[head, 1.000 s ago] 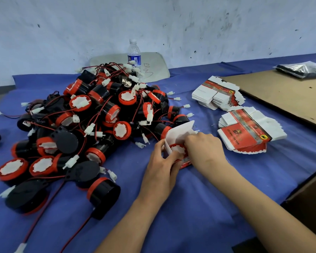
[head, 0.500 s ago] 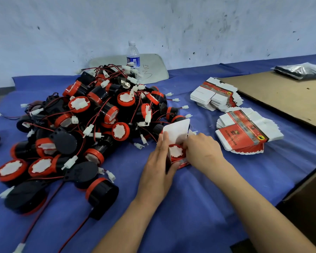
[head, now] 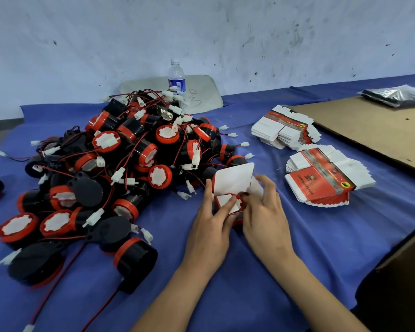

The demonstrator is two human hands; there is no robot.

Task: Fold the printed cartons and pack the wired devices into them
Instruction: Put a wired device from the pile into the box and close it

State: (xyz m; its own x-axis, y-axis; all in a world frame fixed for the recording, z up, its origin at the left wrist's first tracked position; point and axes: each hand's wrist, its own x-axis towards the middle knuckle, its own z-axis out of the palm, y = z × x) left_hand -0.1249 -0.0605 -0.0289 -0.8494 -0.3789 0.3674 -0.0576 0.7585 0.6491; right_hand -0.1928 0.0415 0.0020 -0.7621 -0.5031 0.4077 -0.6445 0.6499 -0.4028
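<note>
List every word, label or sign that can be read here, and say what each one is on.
"ST", likely, in gold on the near stack; the line beside it is blurred.
Print on the far stack: too small to read.
On the held carton: only blank white shows.
Label on the bottle: too small to read.
On the board: handwritten scrawl, not legible.

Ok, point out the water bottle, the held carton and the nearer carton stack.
water bottle (head: 177, 84), head view, blue label
held carton (head: 234, 179), head view, raised white flap
nearer carton stack (head: 318, 181), head view, red print
</note>
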